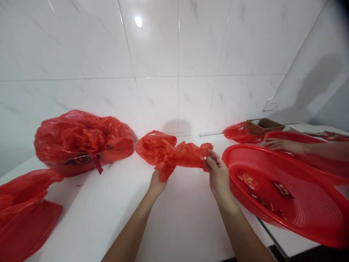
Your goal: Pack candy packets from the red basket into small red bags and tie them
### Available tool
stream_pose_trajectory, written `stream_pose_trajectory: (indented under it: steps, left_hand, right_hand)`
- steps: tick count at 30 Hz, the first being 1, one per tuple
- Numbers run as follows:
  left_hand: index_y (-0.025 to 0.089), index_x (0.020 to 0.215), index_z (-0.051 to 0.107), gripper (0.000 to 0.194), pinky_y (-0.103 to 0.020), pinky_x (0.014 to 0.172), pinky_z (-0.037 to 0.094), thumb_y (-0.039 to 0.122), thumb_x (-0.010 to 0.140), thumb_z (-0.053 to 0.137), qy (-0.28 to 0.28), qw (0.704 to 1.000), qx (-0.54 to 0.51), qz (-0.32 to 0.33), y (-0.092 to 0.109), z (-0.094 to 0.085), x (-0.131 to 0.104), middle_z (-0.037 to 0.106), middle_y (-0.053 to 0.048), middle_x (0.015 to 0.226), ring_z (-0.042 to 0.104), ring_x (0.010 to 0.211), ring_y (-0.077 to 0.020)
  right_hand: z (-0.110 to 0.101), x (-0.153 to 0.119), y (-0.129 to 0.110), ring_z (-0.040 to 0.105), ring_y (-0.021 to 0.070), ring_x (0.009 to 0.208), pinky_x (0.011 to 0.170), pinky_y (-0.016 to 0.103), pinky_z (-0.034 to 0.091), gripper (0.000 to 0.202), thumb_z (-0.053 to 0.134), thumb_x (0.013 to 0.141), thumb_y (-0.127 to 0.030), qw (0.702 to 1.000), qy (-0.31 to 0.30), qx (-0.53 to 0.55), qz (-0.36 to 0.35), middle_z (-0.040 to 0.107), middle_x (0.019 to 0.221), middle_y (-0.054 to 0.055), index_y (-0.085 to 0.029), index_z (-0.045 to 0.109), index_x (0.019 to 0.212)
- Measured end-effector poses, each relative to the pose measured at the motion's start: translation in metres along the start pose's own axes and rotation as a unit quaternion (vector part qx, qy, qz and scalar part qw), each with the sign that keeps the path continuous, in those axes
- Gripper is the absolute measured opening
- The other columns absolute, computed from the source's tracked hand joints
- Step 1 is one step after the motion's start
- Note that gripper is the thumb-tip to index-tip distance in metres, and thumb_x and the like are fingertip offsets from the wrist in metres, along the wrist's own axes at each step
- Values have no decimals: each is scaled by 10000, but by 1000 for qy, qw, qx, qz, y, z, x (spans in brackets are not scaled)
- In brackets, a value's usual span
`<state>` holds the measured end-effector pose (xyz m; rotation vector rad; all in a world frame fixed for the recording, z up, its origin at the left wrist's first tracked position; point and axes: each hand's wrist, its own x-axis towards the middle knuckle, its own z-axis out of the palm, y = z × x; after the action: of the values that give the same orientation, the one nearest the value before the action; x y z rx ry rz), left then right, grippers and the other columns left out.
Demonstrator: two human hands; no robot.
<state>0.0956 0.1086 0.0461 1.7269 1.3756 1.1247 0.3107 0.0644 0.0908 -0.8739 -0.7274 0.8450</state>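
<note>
A crumpled red plastic bag point(188, 153) stretches between my two hands above the white table. My left hand point(158, 183) is closed on its gathered middle, the fingers partly hidden by the folds. The handle end at the right is pinched between the thumb and fingers of my right hand point(218, 173). The bag's rounded body lies on the table to the left, close to the wall. Just right of my right hand is a red plastic basket point(313, 189) with several small wrapped packets point(283, 190) on its bottom.
At the left sit a big stuffed red bag point(84, 142) and another red bag point(24, 218). A second red basket point(319, 169) is at the right, with another person's hand point(283, 145) over it. Behind stand a cardboard box point(263, 126) and a red bag point(238, 133) near the tiled wall.
</note>
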Motion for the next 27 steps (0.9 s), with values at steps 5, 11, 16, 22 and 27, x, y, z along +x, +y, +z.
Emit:
stream_pose_trajectory:
  steps: [5,11,16,22,27]
  left_hand:
    - [176,1173,595,426,-479,838,532,431,832,569,-110,949,-246,-163,0,-7,-21,658,-180,1185,692,933,-289]
    - [242,1390,363,632,-442,858,508,566,865,504,-64,881,-398,-247,-9,-5,-35,601,-165,1270,685,928,-250]
    - [264,1414,318,721,-348,818,495,647,834,511,-73,867,-420,-258,-9,-3,-42,601,-134,1257,671,853,-178]
    - [143,1063,648,484,-319,762,464,233,624,831,-192,891,-336,-235,4,10,-36,698,-137,1039,659,859,-209]
    - [177,1138,566,479,-309,680,480,355,724,728,-184,919,-268,-221,13,37,-37,674,-116,1028,651,763,-173]
  right_hand:
    - [-11,-10,20,549,73,672,668,211,456,255,735,747,-330,996,-8,85,37,625,815,-22,-226,672,971]
    - [-25,-8,34,497,75,606,580,189,413,219,741,738,-353,991,0,101,84,548,677,-40,-199,626,845]
    - [-35,-10,46,468,72,603,548,186,385,238,733,744,-377,989,-6,105,108,530,703,-37,-192,612,833]
    - [-42,-9,59,429,66,557,506,182,355,265,756,712,-364,984,5,124,125,514,648,-45,-179,612,836]
    - [-42,-11,65,449,72,551,511,193,379,237,746,717,-344,975,-3,152,165,524,639,-48,-183,605,819]
